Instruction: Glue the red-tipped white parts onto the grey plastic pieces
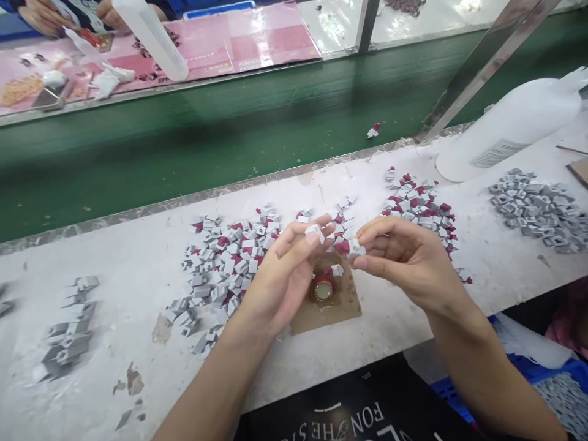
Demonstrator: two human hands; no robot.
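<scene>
Between thumb and fingers, my left hand (294,263) pinches a small white-grey plastic piece (315,233). My right hand (404,257) grips a similar grey piece with a dark red part (353,247), close to the left fingertips but apart from them. Below the hands lies a brown board (331,315) bearing a round red-rimmed cap (323,290) and another grey-and-red piece (337,270). A large pile of grey and red pieces (229,257) spreads beside my left hand. Behind my right hand is a second grey-and-red pile (420,202).
A large white bottle (505,131) leans at the right, near a pile of grey pieces (537,208). More grey pieces (68,331) lie at the left. Beyond the green belt (206,147), a co-worker's hands (43,17) work at a pink-covered bench (257,37).
</scene>
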